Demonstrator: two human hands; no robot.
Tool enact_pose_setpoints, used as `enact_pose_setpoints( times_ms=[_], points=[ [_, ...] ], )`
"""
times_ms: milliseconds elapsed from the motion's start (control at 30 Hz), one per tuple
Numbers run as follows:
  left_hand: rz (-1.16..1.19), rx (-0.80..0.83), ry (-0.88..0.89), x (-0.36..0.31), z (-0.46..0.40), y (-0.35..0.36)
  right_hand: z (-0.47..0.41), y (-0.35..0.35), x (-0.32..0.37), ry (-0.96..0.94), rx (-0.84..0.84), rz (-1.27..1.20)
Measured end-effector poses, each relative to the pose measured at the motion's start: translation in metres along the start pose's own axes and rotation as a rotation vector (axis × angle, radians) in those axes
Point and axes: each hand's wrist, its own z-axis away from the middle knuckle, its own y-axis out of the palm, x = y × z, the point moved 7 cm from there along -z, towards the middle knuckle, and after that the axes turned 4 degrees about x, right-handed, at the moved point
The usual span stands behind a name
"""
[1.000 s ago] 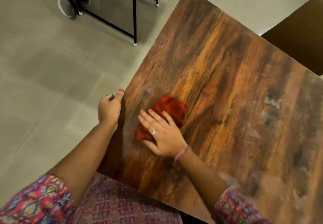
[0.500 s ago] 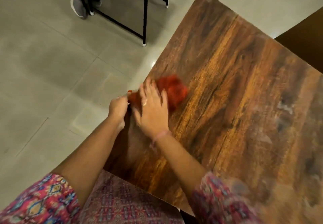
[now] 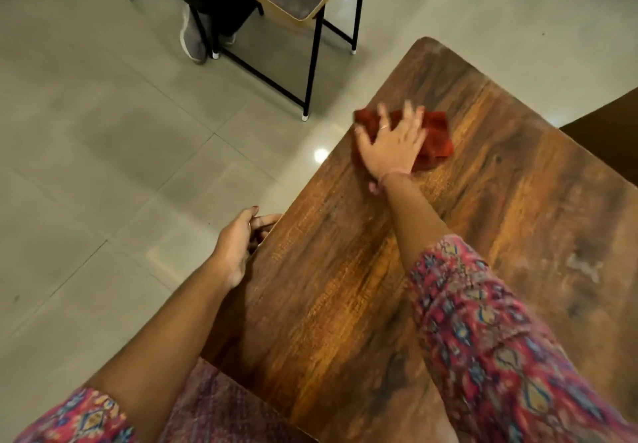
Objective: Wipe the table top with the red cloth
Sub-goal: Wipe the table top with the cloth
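A dark wooden table top (image 3: 431, 270) fills the right half of the view. The red cloth (image 3: 435, 138) lies crumpled near the table's left edge, toward the far corner. My right hand (image 3: 392, 147) presses flat on it with fingers spread, covering its left part. My left hand (image 3: 241, 245) sits at the table's left edge, nearer to me, with fingers curled loosely against the rim and nothing else in it.
Another small table with black metal legs (image 3: 310, 62) stands on the tiled floor beyond the left edge. A person's shoe (image 3: 191, 40) shows under it. A brown chair or table (image 3: 611, 125) adjoins the far right side. Pale worn patches (image 3: 583, 266) mark the right of the top.
My right hand has pushed the red cloth away from me along the left edge toward the far corner. My left hand stays at the edge. The view has tilted up.
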Motion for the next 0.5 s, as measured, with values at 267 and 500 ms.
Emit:
enact_pose_setpoints(
  times_ms=[267,500],
  points=[
    [0.023,-0.087,0.051,-0.001,0.000,-0.003,0.038,0.012,0.027,0.024,-0.056,0.033],
    [0.016,-0.135,0.080,-0.006,0.007,0.007,0.229,0.046,0.064,-0.394,0.145,0.039]
  ],
)
